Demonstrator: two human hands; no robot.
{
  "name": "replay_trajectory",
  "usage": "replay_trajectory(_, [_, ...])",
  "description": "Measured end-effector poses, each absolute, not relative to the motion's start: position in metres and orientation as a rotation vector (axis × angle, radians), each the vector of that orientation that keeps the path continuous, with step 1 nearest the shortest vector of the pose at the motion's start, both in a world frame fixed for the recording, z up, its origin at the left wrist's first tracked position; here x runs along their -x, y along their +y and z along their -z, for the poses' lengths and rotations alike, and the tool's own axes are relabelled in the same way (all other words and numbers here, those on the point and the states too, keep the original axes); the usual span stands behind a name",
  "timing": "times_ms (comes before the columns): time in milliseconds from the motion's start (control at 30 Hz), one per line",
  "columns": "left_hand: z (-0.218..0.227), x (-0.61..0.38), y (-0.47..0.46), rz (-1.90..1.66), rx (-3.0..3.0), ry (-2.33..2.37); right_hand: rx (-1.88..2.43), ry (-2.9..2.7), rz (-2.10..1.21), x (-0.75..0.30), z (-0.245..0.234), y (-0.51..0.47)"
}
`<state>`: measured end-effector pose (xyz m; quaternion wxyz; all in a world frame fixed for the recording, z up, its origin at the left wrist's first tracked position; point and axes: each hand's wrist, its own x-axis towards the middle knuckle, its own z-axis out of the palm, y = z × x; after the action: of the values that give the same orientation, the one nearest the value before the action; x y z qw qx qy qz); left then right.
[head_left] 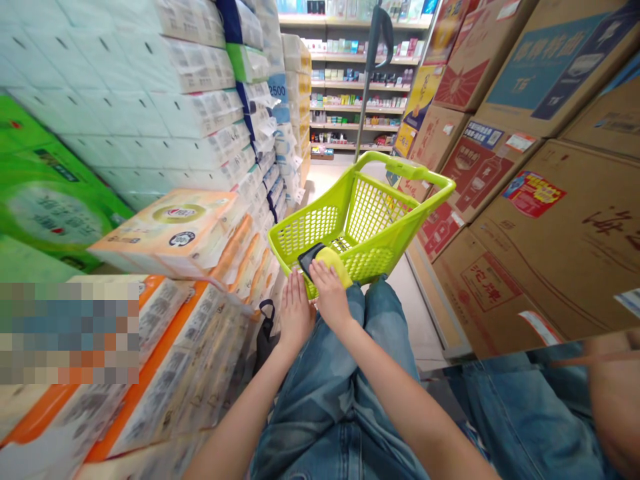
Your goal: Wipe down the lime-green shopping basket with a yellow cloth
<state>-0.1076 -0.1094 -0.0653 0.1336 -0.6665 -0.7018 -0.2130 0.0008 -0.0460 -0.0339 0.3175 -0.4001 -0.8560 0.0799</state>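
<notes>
Before your knees (386, 303) stands the latticed lime-plastic basket (385, 239). Your left hand (296, 308) lies straight-fingered at its rim; your right hand (330, 290) covers yellow cloth (338, 263), whether pinching I cannot tell.

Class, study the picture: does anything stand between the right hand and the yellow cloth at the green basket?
Nothing visible does: the right hand is on the yellow cloth, at the near end of the green basket.

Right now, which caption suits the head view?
Beside stacked cartons, left hand at green basket, right hand on yellow item.
</notes>
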Motion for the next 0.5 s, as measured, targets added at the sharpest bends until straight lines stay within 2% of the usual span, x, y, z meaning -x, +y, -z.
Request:
replay_trajectory(200, [0.061,0.111,-0.112,0.628,1.965,-2.022,0.873,-2.384,-0.188,-0.021,0.034,-0.036])
replay_trajectory(367, [0.056,0.107,-0.112,0.687,1.97,-2.014,1.126,-2.151,-0.153,-0.072,0.023,0.009])
replay_trajectory(500, [0.06,0.106,-0.111,0.707,1.963,-2.021,1.285,-2.041,-0.132,-0.058,0.024,0.005])
